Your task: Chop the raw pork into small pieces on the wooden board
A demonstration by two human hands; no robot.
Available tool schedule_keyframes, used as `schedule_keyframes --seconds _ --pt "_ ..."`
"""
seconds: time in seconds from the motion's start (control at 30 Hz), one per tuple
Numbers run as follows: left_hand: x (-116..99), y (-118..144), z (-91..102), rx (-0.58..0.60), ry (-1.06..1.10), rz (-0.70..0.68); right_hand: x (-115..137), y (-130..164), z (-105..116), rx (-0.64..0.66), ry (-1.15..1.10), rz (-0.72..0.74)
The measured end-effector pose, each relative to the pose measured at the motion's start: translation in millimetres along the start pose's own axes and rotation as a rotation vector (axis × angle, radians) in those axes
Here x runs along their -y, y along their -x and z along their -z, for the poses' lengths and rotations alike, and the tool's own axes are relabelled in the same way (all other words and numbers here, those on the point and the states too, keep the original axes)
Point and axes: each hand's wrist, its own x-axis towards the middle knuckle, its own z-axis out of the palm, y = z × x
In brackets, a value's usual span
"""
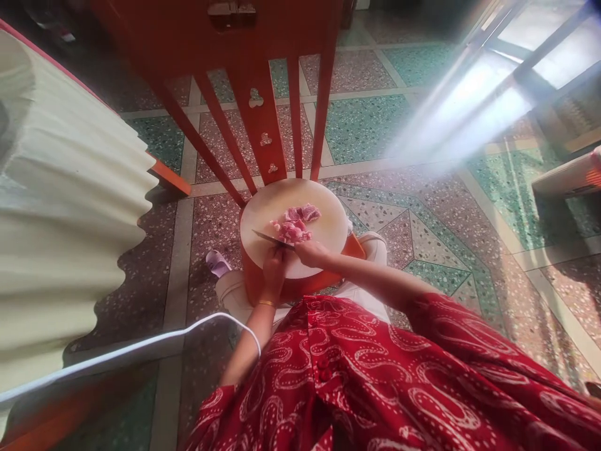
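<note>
My right hand (312, 254) is closed around the handle of a knife (268, 237), whose blade points to the left over a round, pale cutting board (258, 216). Just beyond the blade lies a small heap of raw pink meat (295, 230), cut in pieces. At the board's near edge, my left hand (275, 264) is close against the knife, its fingers curled in. What those fingers hold, if anything, is hidden by the hand and blade.
The board rests on the seat of a reddish wooden chair (256, 150) with a slatted back. A white cable (188, 329) runs across my left forearm. To the left hangs a cream pleated cloth (79, 207). Patterned terrazzo floor (366, 128) lies around, with bright light at right.
</note>
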Motion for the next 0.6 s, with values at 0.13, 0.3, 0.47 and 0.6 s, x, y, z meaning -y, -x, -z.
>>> schedule_keyframes --seconds 0.13,0.3,0.47,0.6 --pt "-2 0 3.3 -0.018 0.042 -0.005 8 -10 8 -0.027 -0.035 0.003" --pt "-6 1 7.8 -0.074 0.021 0.011 -10 6 -3 -0.124 -0.014 0.028" --pt "-7 0 8.1 -0.048 -0.056 -0.018 -9 18 -13 -0.063 0.109 0.018" --pt "-6 -1 7.7 -0.030 -0.029 -0.029 -1 10 -6 -0.014 0.082 0.008"
